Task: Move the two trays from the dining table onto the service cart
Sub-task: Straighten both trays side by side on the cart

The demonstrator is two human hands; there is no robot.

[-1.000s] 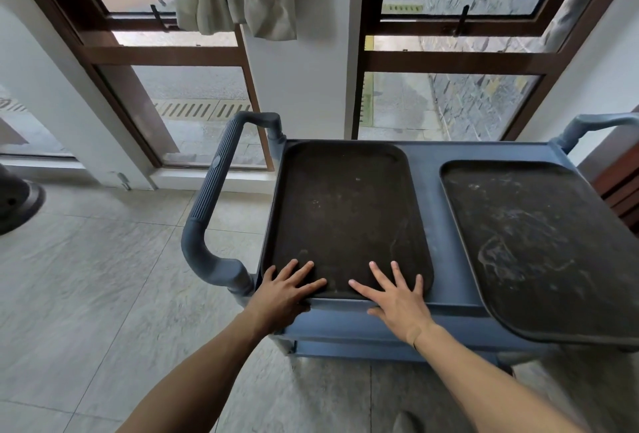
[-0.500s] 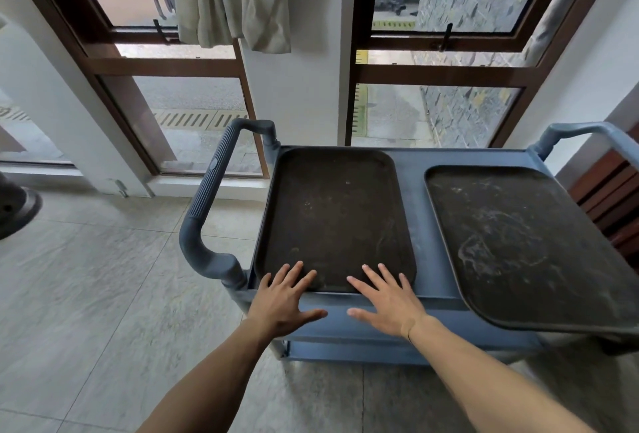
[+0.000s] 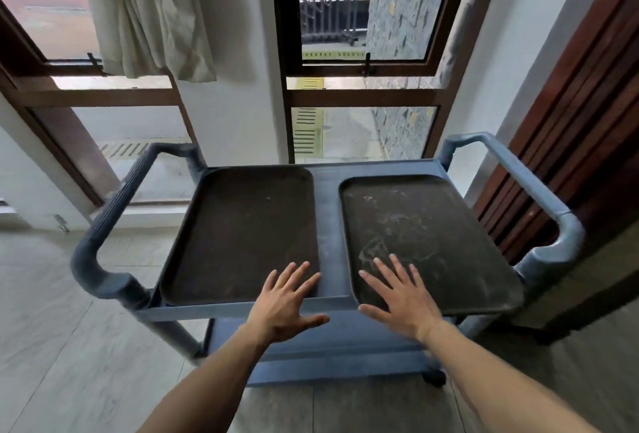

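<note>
Two dark brown trays lie side by side on the top shelf of a blue-grey service cart (image 3: 326, 211). The left tray (image 3: 242, 232) sits inside the shelf rim. The right tray (image 3: 422, 235) overhangs the shelf's near right corner. My left hand (image 3: 287, 304) is spread flat, fingers straight, over the near right corner of the left tray and the cart's front rim. My right hand (image 3: 401, 297) is spread flat over the near left corner of the right tray. Neither hand holds anything.
The cart has a curved handle at its left end (image 3: 100, 225) and at its right end (image 3: 539, 211), and a lower shelf (image 3: 332, 353). Windows and a white wall stand behind it, a curtain (image 3: 145, 14) hangs top left, dark wood panelling (image 3: 574, 142) is on the right. Tiled floor lies all round.
Both hands have shifted right from the left tray's near edge; the right hand now lies over the right tray. The view has turned so the whole cart is centred.
</note>
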